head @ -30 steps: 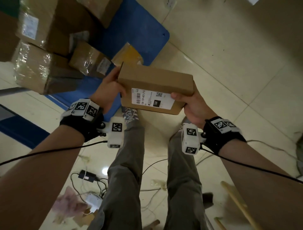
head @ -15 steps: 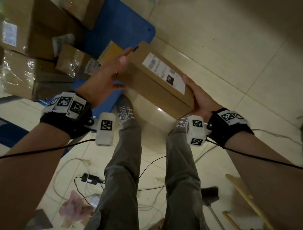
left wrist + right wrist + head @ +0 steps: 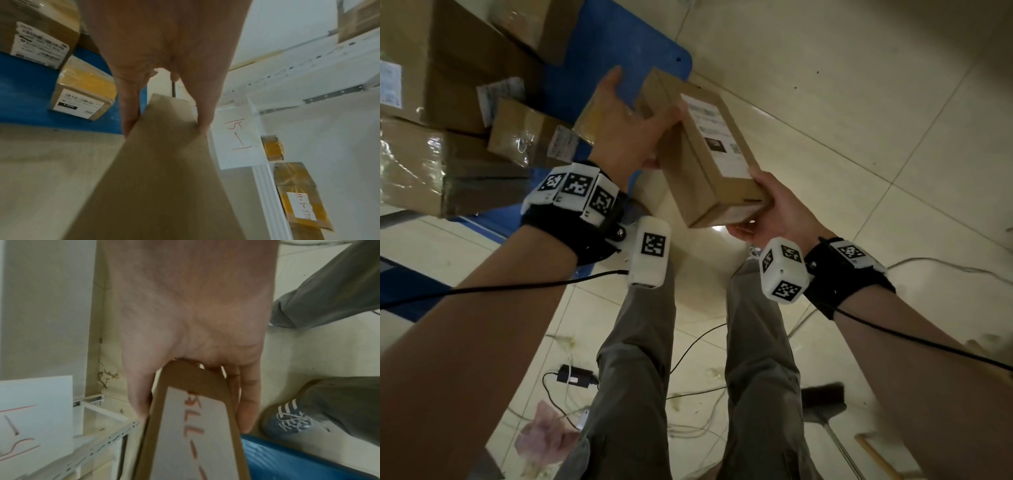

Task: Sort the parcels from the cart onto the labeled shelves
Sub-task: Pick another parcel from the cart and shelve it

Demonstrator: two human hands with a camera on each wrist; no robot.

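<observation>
A long brown cardboard parcel (image 3: pixel 709 154) with a white shipping label on top is held in the air over the tiled floor, lengthwise away from me. My left hand (image 3: pixel 626 133) grips its far end, thumb and fingers on opposite faces (image 3: pixel 164 126). My right hand (image 3: pixel 767 209) grips the near end, pinching it between thumb and fingers (image 3: pixel 193 386). A white label with red handwriting (image 3: pixel 197 426) shows on the parcel in the right wrist view. White shelves (image 3: pixel 265 186) carry a paper tag with red writing (image 3: pixel 238 134).
The blue cart deck (image 3: pixel 599 51) at upper left holds several taped parcels (image 3: pixel 530 137), one with yellow tape (image 3: pixel 84 89). More parcels (image 3: pixel 298 194) lie on the shelf. Cables and a power adapter (image 3: pixel 573 375) litter the floor by my legs (image 3: pixel 640 377). A broom (image 3: pixel 825 401) lies at right.
The parcel has turned from crosswise to lengthwise, its label now facing up and to the right. My left hand moved up to the far end; my right hand stays at the near end.
</observation>
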